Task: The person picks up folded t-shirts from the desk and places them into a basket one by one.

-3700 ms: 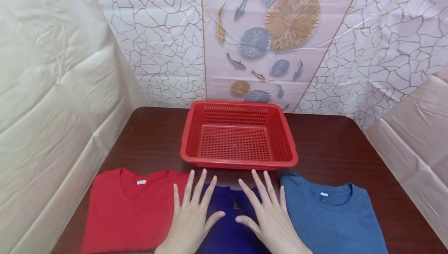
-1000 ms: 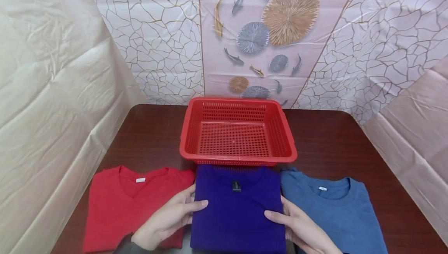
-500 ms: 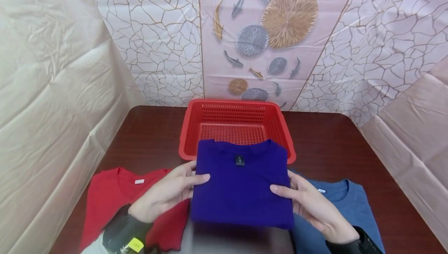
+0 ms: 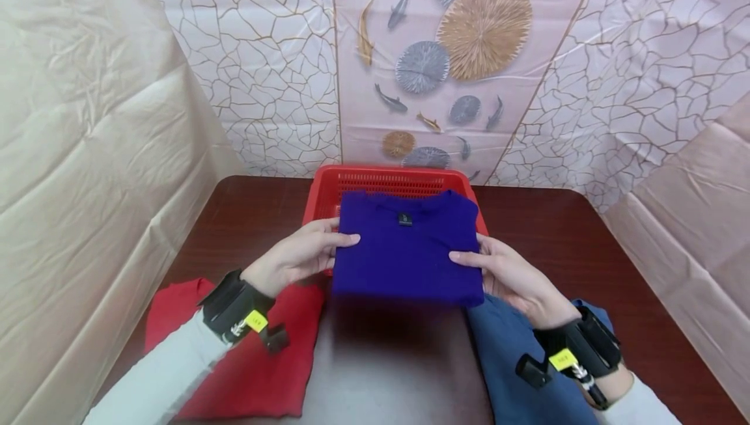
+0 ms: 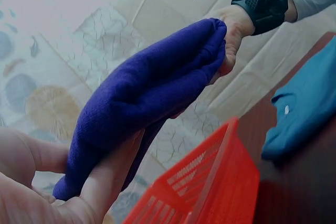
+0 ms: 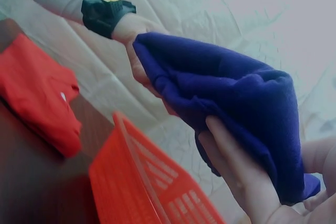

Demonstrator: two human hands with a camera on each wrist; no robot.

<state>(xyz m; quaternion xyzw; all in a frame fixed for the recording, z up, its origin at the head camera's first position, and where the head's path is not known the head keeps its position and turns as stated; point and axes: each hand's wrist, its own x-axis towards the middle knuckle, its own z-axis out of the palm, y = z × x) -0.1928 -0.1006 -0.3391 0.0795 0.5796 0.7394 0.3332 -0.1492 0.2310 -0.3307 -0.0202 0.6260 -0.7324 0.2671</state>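
A folded purple-blue T-shirt (image 4: 407, 256) with a dark neck label is held up in the air between both hands. My left hand (image 4: 307, 249) grips its left side, thumb on top and fingers underneath. On the opposite side my right hand (image 4: 512, 272) pinches it the same way. In the head view the shirt overlaps the red plastic basket (image 4: 319, 197), hiding most of its inside. Both wrist views show the shirt (image 5: 142, 87) above the level of the basket rim (image 6: 131, 145), its folded layers seen edge-on.
A folded red T-shirt (image 4: 275, 360) lies on the dark wooden table (image 4: 252, 217) at the left, partly under the left forearm. A folded blue T-shirt (image 4: 504, 353) lies at the right beneath the right wrist. Patterned cloth (image 4: 281, 73) hangs behind the table.
Both hands were spread over the purple-blue shirt at first, then gripped its sides. They have lifted it off the table and carried it forward over the basket.
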